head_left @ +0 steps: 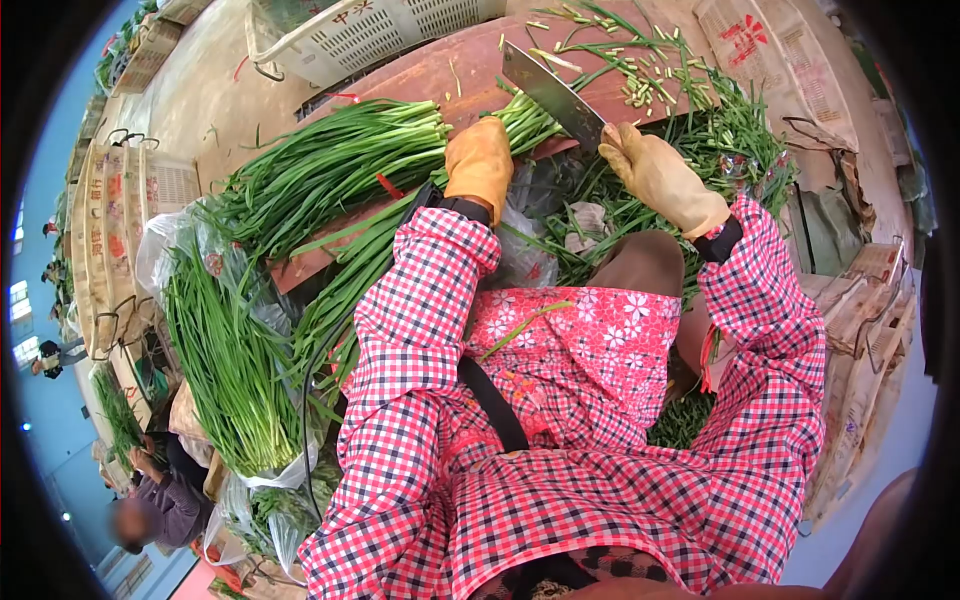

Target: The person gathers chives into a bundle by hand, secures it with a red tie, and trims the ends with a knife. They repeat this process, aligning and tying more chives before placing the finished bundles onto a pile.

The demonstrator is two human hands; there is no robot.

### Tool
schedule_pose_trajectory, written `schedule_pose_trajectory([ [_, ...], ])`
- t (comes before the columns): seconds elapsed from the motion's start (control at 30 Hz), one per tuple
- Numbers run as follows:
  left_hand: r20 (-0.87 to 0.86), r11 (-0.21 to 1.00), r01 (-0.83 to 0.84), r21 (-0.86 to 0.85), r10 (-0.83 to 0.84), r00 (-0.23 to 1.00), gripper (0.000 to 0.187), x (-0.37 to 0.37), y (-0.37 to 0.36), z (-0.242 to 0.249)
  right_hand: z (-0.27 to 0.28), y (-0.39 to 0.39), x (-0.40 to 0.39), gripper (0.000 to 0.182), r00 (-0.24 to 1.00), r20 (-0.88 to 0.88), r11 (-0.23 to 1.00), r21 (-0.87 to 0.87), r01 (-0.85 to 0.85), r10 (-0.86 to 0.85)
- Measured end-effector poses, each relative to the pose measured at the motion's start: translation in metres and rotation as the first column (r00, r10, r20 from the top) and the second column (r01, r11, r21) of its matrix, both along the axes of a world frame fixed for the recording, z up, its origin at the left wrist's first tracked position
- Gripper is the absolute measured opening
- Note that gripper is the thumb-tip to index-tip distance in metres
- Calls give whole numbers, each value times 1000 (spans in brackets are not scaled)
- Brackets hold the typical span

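Observation:
My left hand (479,168), in an orange glove, is closed round a bunch of long green stalks (524,122) on a reddish board (400,72). The pale stalk ends stick out to its right. In a pale glove, my right hand (655,178) grips the handle of a broad cleaver (553,94), whose blade lies across or just above those ends. A larger pile of green stalks (320,175) rests on the board left of my left hand. Cut pale pieces (648,85) are scattered beyond the blade.
White crate (375,42) behind the board; more crates at left (135,225) and upper right (775,60). A bagged bundle of greens (235,370) stands left of my left sleeve. Loose trimmings (735,135) lie at right. Another person (175,500) holds greens at lower left.

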State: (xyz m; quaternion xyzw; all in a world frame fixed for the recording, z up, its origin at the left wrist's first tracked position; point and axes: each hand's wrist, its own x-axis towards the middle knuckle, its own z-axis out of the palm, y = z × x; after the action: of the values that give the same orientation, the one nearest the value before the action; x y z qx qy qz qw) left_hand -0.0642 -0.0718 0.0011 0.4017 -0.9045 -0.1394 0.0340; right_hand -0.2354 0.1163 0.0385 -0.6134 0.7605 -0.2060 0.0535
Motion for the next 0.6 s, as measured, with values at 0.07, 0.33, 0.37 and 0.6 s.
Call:
schedule_pose_trajectory([
  [0.07, 15, 1000, 3, -7, -3, 1000, 17, -1, -1, -2, -1, -3, -2, 33, 999, -50, 1000, -16, -19, 18],
  [0.33, 40, 999, -25, 22, 24, 999, 30, 1, -2, -4, 8, -19, 5, 33, 996, -77, 997, 60, -50, 54],
  [0.37, 34, 1000, -26, 15, 25, 999, 31, 1, 0, -5, 3, -18, 4, 36, 994, -84, 997, -21, -72, 70],
  [0.6, -255, 998, 51, -42, -60, 965, 12, 7, 15, -18, -73, -38, 12, 26, 628, -753, 979, 189, -82, 198],
])
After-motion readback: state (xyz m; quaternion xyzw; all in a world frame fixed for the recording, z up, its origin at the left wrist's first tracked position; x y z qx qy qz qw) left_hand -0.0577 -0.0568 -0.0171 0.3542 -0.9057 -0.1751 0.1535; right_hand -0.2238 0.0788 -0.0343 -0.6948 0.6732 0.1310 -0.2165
